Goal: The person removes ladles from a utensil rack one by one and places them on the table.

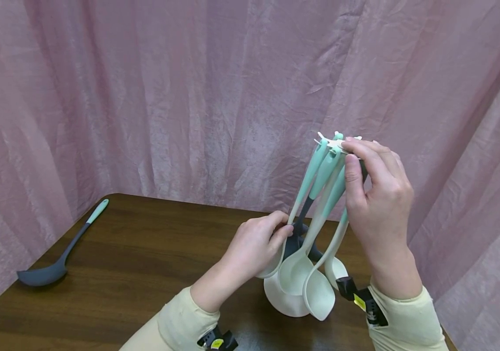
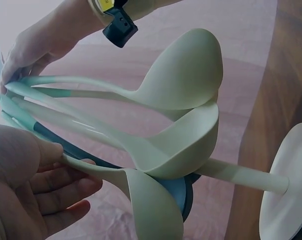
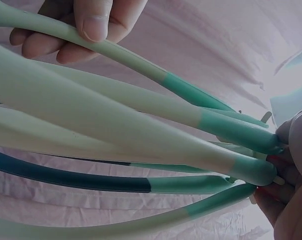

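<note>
Several utensils [image 1: 320, 295] already hang on the rack [image 1: 291, 306] near the right edge of the table [image 1: 166, 234], left hand [image 1: 256, 241] pinching a pale ladle [image 2: 153, 205], right hand [image 1: 381, 192] gripping the rack's top, while one dark ladle [image 1: 48, 274] lies unhung by the left edge.

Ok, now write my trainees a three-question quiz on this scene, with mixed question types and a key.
1. True or false: in the head view, the dark ladle at far left touches the stand.
2. Where is the right hand? A) flat on the table; B) at the top of the stand; C) on the dark ladle.
3. What does the left hand pinch?

Key: 1. False; it lies apart on the table. 2. B. 3. A pale utensil stem.
</note>
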`<state>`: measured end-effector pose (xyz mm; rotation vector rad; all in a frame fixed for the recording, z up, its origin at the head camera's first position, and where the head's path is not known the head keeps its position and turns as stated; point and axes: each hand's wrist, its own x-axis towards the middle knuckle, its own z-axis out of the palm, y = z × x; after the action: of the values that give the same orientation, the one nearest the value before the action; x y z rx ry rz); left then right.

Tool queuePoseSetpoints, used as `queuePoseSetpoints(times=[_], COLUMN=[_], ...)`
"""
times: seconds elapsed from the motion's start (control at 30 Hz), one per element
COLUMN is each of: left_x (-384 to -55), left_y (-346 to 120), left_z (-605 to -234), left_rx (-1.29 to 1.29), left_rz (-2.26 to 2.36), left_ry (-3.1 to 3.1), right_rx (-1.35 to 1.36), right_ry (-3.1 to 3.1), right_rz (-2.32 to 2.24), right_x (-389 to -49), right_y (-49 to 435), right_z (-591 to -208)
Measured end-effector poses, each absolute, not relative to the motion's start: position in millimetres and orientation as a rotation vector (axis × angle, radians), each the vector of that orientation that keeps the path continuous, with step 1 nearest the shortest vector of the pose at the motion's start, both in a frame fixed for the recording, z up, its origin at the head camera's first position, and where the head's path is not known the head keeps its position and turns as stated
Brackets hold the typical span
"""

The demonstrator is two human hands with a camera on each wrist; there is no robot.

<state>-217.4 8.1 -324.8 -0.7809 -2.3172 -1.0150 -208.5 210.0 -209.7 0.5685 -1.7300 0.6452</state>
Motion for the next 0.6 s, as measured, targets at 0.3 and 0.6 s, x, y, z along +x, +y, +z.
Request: queuePoseSetpoints(times=[0.3,0.6], left_x=[-217.8,-218.6], left_y=[7.4,7.2], left_z=[-323.4,-323.6], left_rx=[-0.765,-0.778], left_rz=[-1.027,-1.020], left_ry=[-2.316,-2.304], right_rx=[0.564,0.562], right_ry=[-1.725,-1.728], right_rz=[0.642,0.642], right_x=[-209.6,-209.9], right_y=[210.4,211.4], right_z=[-210.1,-210.0])
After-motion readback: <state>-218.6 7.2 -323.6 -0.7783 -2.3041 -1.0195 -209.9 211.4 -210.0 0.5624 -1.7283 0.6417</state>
